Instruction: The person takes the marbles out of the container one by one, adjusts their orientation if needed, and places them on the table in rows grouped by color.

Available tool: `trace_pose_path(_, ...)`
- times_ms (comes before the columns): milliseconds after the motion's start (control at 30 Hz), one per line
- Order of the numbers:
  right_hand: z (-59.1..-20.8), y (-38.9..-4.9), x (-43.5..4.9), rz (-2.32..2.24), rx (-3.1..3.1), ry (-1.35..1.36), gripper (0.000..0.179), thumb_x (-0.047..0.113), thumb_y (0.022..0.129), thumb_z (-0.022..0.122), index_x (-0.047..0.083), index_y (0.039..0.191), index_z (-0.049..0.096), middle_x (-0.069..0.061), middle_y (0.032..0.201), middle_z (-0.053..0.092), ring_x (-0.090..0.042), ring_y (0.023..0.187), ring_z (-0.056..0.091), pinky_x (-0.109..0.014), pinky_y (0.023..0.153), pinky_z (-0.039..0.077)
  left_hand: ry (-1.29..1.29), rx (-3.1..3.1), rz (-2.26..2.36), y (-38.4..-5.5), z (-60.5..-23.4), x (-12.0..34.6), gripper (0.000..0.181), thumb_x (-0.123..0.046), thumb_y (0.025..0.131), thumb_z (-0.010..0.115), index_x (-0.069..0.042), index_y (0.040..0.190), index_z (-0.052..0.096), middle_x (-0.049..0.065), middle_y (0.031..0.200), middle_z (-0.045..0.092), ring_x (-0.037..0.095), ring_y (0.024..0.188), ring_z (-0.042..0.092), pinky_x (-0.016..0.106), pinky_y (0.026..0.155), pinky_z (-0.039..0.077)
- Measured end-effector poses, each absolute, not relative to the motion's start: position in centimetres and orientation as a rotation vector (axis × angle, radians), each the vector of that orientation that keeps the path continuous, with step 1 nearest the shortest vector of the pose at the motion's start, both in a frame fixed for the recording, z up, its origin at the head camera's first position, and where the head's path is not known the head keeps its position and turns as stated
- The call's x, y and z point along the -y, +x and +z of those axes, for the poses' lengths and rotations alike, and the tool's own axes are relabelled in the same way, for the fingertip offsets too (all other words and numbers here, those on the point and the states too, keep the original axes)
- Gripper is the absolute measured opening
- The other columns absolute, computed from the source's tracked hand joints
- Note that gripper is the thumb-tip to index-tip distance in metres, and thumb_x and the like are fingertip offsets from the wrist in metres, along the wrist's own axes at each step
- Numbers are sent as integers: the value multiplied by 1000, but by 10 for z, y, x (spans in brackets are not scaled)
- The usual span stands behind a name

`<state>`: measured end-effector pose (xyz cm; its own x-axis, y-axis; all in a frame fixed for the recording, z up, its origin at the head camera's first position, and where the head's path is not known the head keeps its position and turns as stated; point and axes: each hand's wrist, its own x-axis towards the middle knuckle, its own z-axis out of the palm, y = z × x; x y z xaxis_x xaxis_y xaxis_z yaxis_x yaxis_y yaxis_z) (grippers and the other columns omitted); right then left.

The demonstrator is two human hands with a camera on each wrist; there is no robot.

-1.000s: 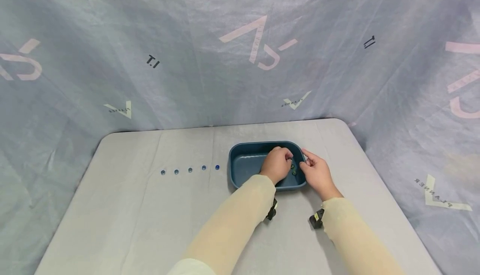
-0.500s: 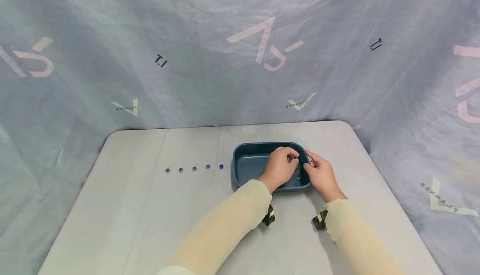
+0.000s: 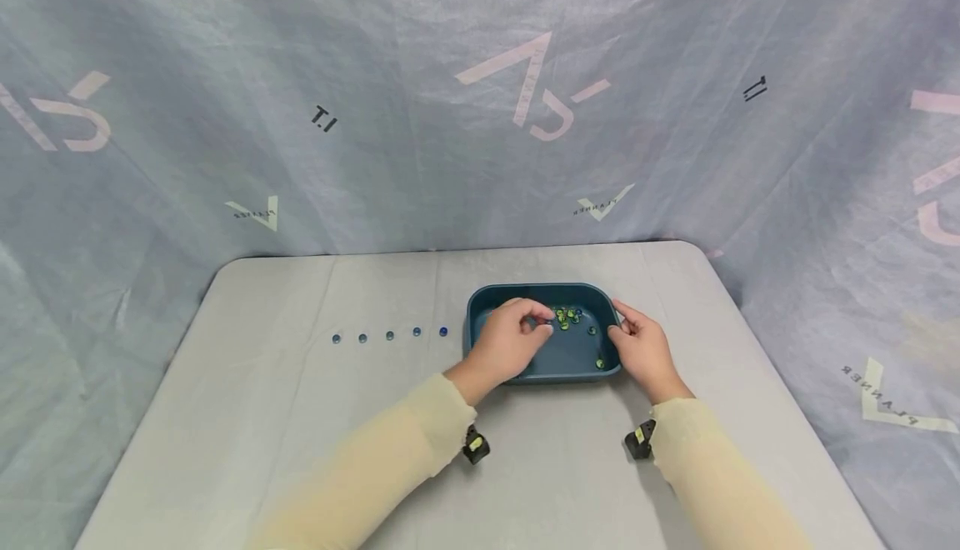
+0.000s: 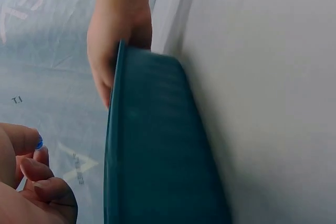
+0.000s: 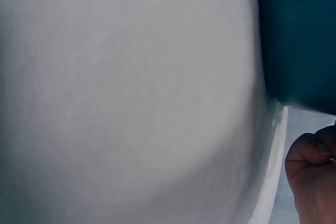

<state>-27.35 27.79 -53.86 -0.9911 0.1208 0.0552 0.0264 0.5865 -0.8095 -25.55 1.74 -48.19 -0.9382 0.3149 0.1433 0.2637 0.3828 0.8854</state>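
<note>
Head view: the left hand point(image 3: 504, 340), in from 8 o'clock, pinches above the tray point(image 3: 566, 358); the right hand point(image 3: 643, 357) holds its 3 o'clock rim. Half a second ago the left lay nearer 3 — more green marbles point(image 3: 565, 318) now show toward 2. Left wrist view: a blue marble point(image 4: 39, 141) in the left hand's pinch, at 8 o'clock. Right wrist view: the right hand, curled, at 4.

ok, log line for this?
left hand: pinches blue bead over bin | right hand: holds bin edge | table: row of five beads | bin: green beads
</note>
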Motion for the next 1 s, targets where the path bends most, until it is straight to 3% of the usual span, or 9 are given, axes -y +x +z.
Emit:
trace_pose_path(467, -536, -273, -275, 1401, 2697, -140, 52, 8, 100, 60, 2, 151, 51, -3, 73, 47, -17, 60, 42, -27, 53, 37, 492, -2647, 1560, -238, -500, 78, 12, -13, 99, 71, -16, 111, 74, 1, 84, 55, 15, 62, 47, 29, 55, 43)
trace_pose_path(1000, -536, -271, -276, 1412, 2701, -144, 52, 8, 100, 59, 2, 151, 51, -4, 72, 48, -17, 59, 42, -28, 53, 38, 249, -2815, 1664, -228, -507, 167, 16, -8, 98, 72, -10, 113, 75, 6, 87, 58, 18, 66, 49, 26, 54, 43)
